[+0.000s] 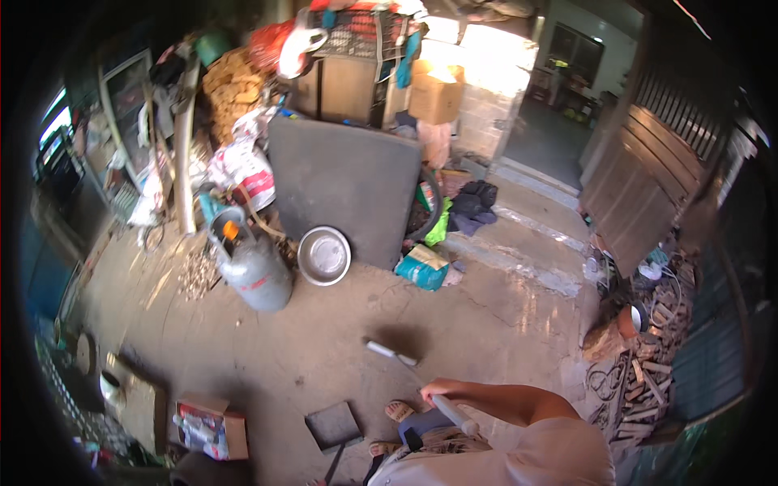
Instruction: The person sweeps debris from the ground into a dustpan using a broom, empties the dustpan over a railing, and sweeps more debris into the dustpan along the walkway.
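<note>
My right hand is closed on the pale handle of a broom or brush, which reaches forward to a white-backed head low on the concrete floor. Just left of my sandaled feet lies a dark square dustpan, its long dark handle running toward the lower edge. An open cardboard box holding plastic items sits further left. I cannot see my left hand.
A gas cylinder, metal basin, large dark board, teal bag and sacks line the back. Steps lead to a doorway. Firewood piles along the right; a block stands left.
</note>
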Demonstrator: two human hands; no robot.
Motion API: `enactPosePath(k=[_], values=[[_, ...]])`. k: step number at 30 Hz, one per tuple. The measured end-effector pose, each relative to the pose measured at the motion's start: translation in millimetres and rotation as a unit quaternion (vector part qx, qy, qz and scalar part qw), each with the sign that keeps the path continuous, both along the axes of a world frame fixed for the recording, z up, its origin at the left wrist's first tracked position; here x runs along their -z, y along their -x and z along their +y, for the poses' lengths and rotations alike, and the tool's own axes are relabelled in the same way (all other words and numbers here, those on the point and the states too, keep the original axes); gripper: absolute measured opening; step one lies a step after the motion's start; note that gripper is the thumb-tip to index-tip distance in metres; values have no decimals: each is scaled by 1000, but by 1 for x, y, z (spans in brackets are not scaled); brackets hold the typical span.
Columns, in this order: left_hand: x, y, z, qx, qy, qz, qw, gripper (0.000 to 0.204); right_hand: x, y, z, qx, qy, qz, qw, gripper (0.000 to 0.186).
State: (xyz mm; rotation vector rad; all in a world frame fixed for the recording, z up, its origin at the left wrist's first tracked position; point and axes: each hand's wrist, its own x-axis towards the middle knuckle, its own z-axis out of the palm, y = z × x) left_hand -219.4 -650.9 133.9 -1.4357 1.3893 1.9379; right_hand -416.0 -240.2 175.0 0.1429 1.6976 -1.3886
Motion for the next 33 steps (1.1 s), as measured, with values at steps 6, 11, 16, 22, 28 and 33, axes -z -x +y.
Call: enactPosePath(k=[6, 11, 16, 22, 28, 33], values=[[-19, -14, -17, -55, -80, 1, 995, 8, -16, 16, 21, 195, 83, -251, 944, 20], [-71, -9, -15, -115, -94, 22, 989, 11, -10, 49, -4, 435, 131, -343, 822, 18], [-103, 18, -34, -106, -91, 25, 990, 10, -7, 88, -71, 398, 43, -402, 824, 16], [-143, 90, -71, -151, -90, 21, 984, 9, -45, 164, -156, 25, 17, -370, 928, 21], [-192, 185, -132, -213, -87, 45, 972, 5, -65, 265, -226, -2, 83, -446, 891, 7], [-228, 242, -177, -289, -91, 88, 949, 9, -90, 331, -309, -81, 52, -372, 923, 10]])
